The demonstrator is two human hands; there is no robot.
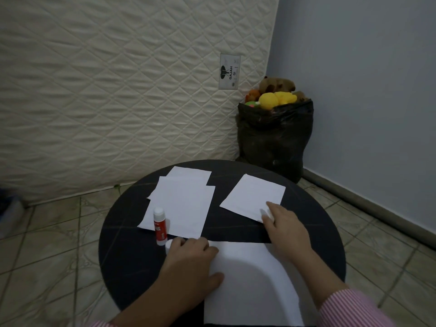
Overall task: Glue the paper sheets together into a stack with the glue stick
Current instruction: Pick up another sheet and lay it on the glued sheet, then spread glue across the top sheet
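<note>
A quilted mattress (118, 90) carries a label (230, 71) reading "GAJAH"; the red-and-white glue stick (159, 226), its lettering unreadable, lies uncapped at nine o'clock on the round dark counter (127, 256). The left hand (191, 258) lies flat, fingers (179, 243) together, on a near white sheet (247, 279), its cap (169, 246) beside. The right hand (285, 228) pinches a sheet (253, 195) at two o'clock.
</note>
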